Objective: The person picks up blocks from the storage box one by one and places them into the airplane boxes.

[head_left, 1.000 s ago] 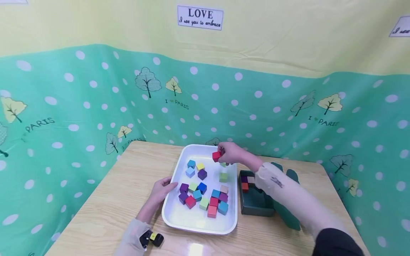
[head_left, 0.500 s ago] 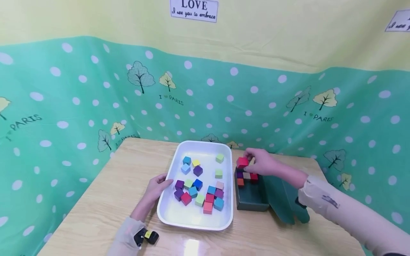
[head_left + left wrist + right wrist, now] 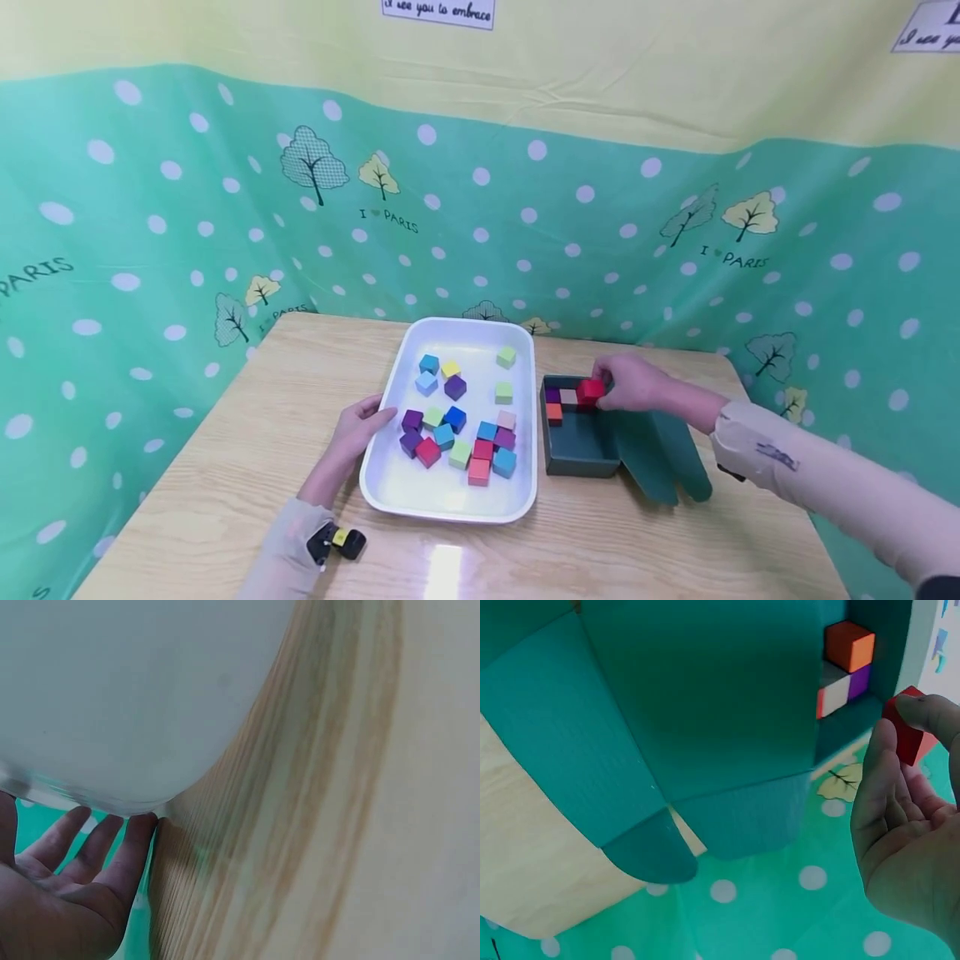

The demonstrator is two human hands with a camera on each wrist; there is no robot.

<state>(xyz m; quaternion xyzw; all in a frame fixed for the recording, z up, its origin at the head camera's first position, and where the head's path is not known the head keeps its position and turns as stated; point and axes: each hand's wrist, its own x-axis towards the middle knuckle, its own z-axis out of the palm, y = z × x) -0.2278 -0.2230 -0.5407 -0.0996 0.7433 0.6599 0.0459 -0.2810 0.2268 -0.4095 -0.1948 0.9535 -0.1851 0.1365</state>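
Note:
My right hand (image 3: 630, 383) pinches a red cube (image 3: 590, 392) between thumb and fingers at the back of a dark green box (image 3: 581, 467). The right wrist view also has this red cube (image 3: 907, 727) at the fingertips. Along the box's back and left side lie a purple cube (image 3: 552, 395), a beige cube (image 3: 568, 397) and an orange cube (image 3: 554, 414). My left hand (image 3: 356, 431) holds the left rim of a white tray (image 3: 446, 510), thumb over the edge. From the left wrist, its fingers (image 3: 135, 844) touch the tray's outer wall.
Several coloured cubes lie loose in the tray, among them a yellow cube (image 3: 451, 369) and a dark blue cube (image 3: 454, 418). The box's lid (image 3: 660, 454) lies folded out to the right. A polka-dot curtain (image 3: 450, 208) hangs behind the wooden table (image 3: 262, 400).
My right hand has carried the red cube from above the tray rightward, then down into the box. The left hand stays at the tray's rim. The head view has tilted down slightly.

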